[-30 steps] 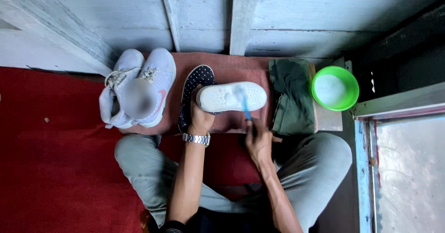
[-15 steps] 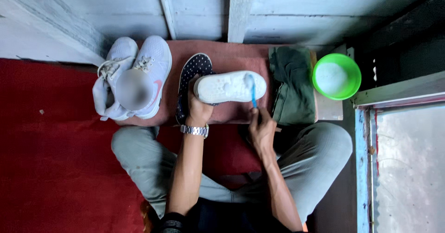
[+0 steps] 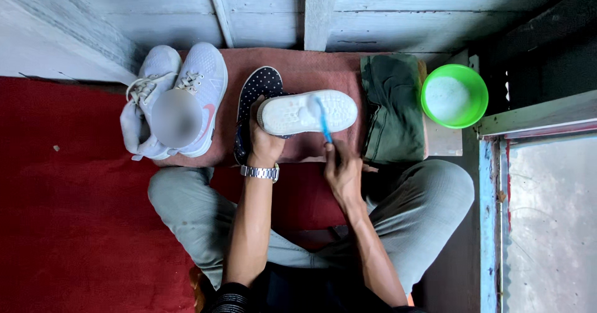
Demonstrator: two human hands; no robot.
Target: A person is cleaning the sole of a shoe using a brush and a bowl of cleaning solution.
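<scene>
A blurry grey spot (image 3: 176, 118) hides the middle of the white sneakers (image 3: 202, 83), and the left hand (image 3: 264, 144) covers part of the dotted shoe (image 3: 258, 89).

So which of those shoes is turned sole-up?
The shoe with the white sole, held by the left hand while the right hand holds a blue brush to it. The dotted dark shoe and pale sneakers sit upright.

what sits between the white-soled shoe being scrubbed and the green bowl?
Head view: a folded dark green cloth lies between the upturned shoe and the green bowl, on the reddish mat.
</scene>
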